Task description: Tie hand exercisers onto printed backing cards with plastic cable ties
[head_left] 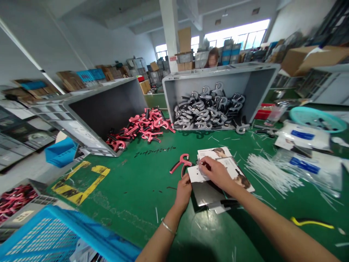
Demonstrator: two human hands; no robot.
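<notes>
A white packaging card (196, 174) with small punched holes is tilted above a stack of cards. My left hand (183, 190) closes on its left edge. My right hand (216, 173) is over the card, fingers curled into a pinch at its upper part; whatever sits between the fingertips is too small to make out. A pink and black hand grip strengthener (180, 163) lies just beyond my left hand, partly hidden by it. Under and beside my right hand are printed cards (240, 178) with a picture on them. A dark glossy sheet or card back (204, 194) shows below.
Grey crates on their sides hold pink grips (148, 123) and grey grips (203, 109). White cable ties (272, 174), plastic bags (313, 167), a turquoise basin (317, 118) and a yellow-handled tool (311, 222) lie right. A blue basket (54, 233) stands front left. A person (212, 58) is behind.
</notes>
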